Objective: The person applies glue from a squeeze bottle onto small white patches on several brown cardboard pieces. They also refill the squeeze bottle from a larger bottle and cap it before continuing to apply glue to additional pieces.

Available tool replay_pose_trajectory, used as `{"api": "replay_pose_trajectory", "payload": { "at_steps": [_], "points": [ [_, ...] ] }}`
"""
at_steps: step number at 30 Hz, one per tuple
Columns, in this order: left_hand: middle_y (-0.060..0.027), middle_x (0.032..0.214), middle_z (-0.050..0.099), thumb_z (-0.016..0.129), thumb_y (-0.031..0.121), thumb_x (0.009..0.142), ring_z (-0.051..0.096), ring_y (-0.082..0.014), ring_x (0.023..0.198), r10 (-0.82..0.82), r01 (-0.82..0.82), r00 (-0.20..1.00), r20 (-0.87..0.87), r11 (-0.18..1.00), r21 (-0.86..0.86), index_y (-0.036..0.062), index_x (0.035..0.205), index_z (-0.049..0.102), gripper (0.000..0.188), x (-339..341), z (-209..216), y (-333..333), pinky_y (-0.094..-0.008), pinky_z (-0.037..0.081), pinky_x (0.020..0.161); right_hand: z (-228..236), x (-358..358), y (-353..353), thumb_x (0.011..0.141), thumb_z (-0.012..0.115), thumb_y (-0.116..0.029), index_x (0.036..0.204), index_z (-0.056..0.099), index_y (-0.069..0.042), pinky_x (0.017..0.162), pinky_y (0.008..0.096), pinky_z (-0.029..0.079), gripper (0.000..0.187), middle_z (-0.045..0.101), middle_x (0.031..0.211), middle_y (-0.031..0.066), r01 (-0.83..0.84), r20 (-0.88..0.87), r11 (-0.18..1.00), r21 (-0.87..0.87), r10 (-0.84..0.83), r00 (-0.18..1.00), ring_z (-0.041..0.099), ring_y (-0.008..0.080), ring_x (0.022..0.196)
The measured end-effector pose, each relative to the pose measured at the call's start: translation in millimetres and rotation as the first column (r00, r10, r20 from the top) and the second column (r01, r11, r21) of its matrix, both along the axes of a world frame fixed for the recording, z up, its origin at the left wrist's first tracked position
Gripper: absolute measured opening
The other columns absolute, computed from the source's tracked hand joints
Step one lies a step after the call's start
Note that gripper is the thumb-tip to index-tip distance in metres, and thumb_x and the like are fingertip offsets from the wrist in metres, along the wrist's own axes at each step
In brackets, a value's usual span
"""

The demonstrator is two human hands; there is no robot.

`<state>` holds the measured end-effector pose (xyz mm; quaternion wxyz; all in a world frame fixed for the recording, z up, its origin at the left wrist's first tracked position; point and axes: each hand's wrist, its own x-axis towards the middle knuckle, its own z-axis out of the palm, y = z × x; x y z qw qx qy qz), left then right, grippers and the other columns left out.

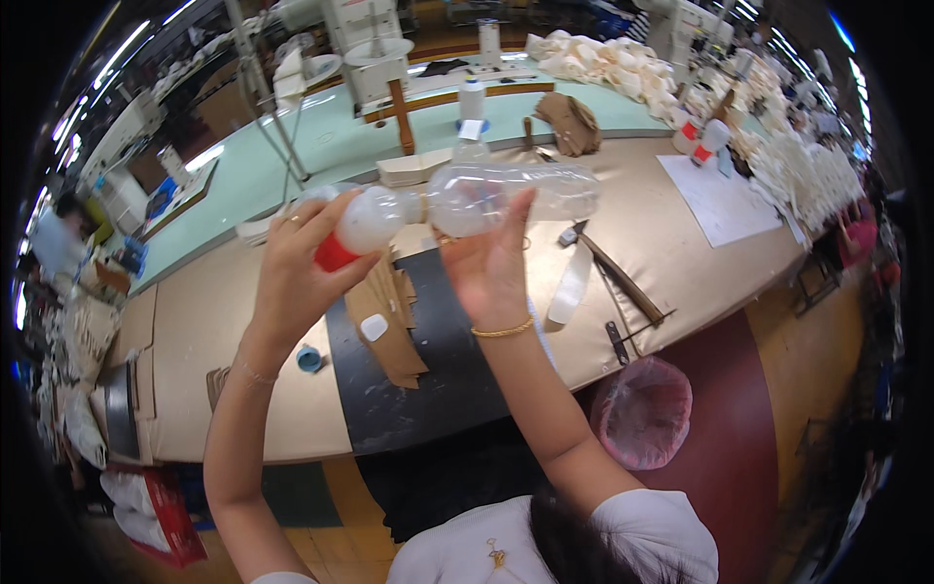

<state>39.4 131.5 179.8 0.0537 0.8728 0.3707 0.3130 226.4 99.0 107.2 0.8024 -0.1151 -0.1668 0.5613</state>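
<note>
Two bottles are in hand, held end to end above the table (233, 409). The white bottle (373, 218), one unit with a red band, is on the left; its neck points right and slightly far, its base left and near. The clear bottle (569, 191), one unit, is on the right; its neck points left, its base right, and its long axis runs almost straight left to right. The necks meet in line; whether one enters the other cannot be told.

The left hand (304, 258) grasps the white bottle, thumb on the near side. The right hand (489, 271) grasps the clear bottle from the near side, thumb raised against it; its fingers are partly hidden.

Counted on the table: one black mat (418, 419) below the hands; one blue-grey cap (309, 359) left of it; one hammer (623, 277) to the right, its handle running right and near; one white strip (570, 287) left of the hammer; one white sheet (715, 204) at far right, with two red-marked bottles (708, 144) near its far end. One lined bin (642, 414) stands near right, beside the table
</note>
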Motion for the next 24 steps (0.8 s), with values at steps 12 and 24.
{"api": "replay_pose_trajectory", "payload": {
  "at_steps": [12,24],
  "points": [
    [-0.0068,0.11,0.065,0.082,0.021,0.069,0.048,-0.0235,0.087,-0.076,0.08,0.991,-0.11,0.996,0.036,0.0119,0.123,0.065,0.058,12.5,9.3,-0.2,-0.0327,0.041,0.084,-16.9,16.3,-5.6,0.081,0.06,-0.067,0.129,0.044,-0.012,0.098,0.0385,0.046,0.075,0.055,0.121,0.0056,0.001,-0.106,0.998,-0.06,-0.007,0.994,0.054,0.0212,0.115],
    [-0.0049,0.11,0.064,0.082,0.02,0.069,0.046,-0.0253,0.087,-0.061,0.075,0.98,-0.188,0.995,0.065,0.014,0.125,0.064,0.059,21.5,19.8,2.5,-0.0335,0.042,0.085,-30.7,23.9,-5.6,0.082,0.06,-0.067,0.128,0.048,-0.01,0.098,0.0401,0.047,0.074,0.055,0.128,0.0094,-0.048,-0.178,0.993,-0.106,0.029,0.984,0.054,0.0244,0.114]
  ]
}}
